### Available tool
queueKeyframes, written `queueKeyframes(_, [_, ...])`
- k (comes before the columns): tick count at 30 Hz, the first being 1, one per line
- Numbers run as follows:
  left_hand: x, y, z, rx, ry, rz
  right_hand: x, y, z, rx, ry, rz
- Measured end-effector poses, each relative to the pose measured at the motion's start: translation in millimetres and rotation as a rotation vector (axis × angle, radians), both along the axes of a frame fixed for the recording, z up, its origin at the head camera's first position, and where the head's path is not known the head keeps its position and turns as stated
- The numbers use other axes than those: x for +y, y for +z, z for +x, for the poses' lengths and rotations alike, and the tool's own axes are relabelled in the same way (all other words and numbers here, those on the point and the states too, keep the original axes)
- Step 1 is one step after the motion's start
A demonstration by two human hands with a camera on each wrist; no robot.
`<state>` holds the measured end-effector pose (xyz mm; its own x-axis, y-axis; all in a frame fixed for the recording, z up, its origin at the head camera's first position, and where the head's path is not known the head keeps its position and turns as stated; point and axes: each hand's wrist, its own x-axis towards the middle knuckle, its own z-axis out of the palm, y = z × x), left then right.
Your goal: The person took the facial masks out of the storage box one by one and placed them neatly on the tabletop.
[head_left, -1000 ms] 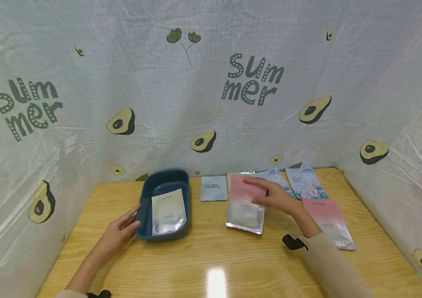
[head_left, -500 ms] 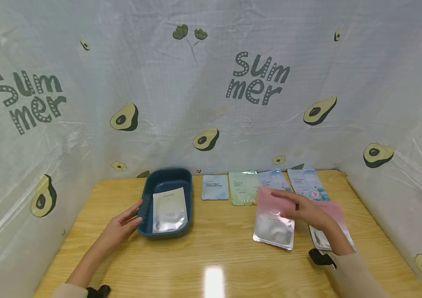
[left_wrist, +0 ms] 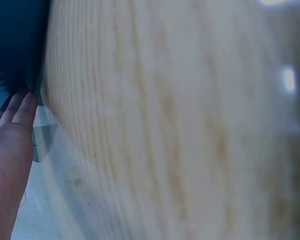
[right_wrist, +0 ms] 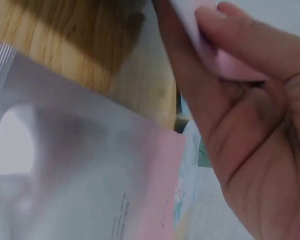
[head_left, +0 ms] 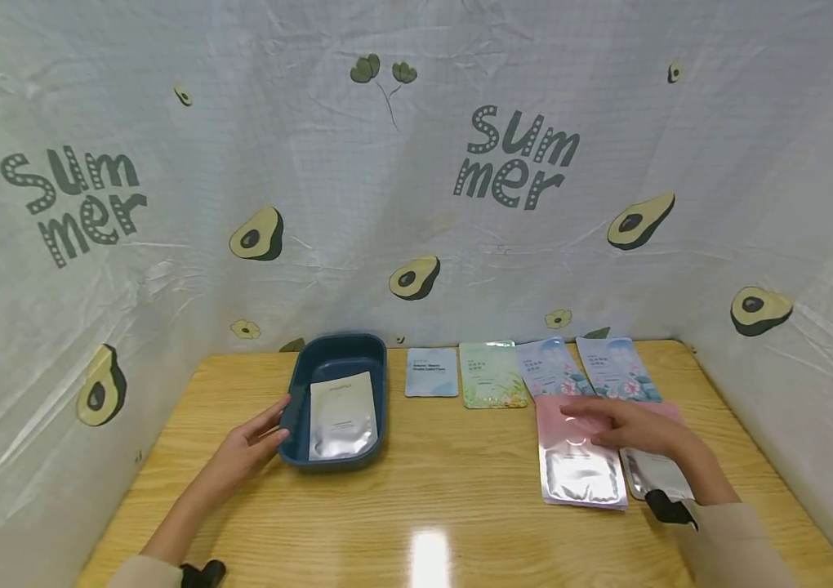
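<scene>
wooden table (head_left: 431, 490), pale grain, glossy, one bright light reflection near its front edge. walled on three sides by a creased whitish sheet (head_left: 358, 204) printed with avocados, small flowers and the word "summer".

dark blue tray (head_left: 334, 400) taken as landmark, on the table's left half toward the back. inside the tray: one white-and-silver sachet (head_left: 341, 415), lying flat.

left hand (head_left: 249, 447) just left of the tray, fingers straight and relaxed, fingertips (left_wrist: 26, 104) touching the tray's left wall; grasping nothing. left wrist view blurred, shows only fingers against dark blue and table grain.

right of the tray, along the back edge of the table, in a row: small light blue sachet (head_left: 432, 371), then green sachet (head_left: 492, 374), then two pale blue floral sachets (head_left: 553, 367) (head_left: 616, 369), the last farthest from the tray.

well right of the tray, nearer the front than the row: pink-and-silver sachet (head_left: 580, 451), lying on the table or nearly so, pink end toward the back. right hand (head_left: 640, 431) over its upper right corner, thumb and fingers pinching the pink edge (right wrist view: fingers (right_wrist: 250, 45) curled over pink foil). a second pink-and-silver sachet (head_left: 657, 474) just beyond, farther from the tray, partly under the hand.
</scene>
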<state>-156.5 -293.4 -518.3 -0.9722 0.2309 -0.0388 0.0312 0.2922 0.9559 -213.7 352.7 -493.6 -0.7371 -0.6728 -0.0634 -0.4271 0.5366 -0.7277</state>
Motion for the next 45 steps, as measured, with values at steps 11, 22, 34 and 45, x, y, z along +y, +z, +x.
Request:
queueKeyframes(11, [3.7,0.1,-1.2,-0.019,0.001,-0.005,-0.5,0.4,0.1,0.273,-0.05,0.176])
queueKeyframes(22, [3.2,-0.3,-1.8,-0.037,-0.009,0.037,-11.8,-6.2,5.8,0.444,-0.122,0.275])
queueKeyframes(34, [1.7,-0.6,-0.3,-0.021,-0.008,0.007,-20.3,-11.0,4.2,0.538,-0.169,0.255])
queueKeyframes(45, [0.4,1.7,-0.2,-0.018,0.006,-0.033,-25.9,-7.6,-3.2,0.522,-0.162,0.316])
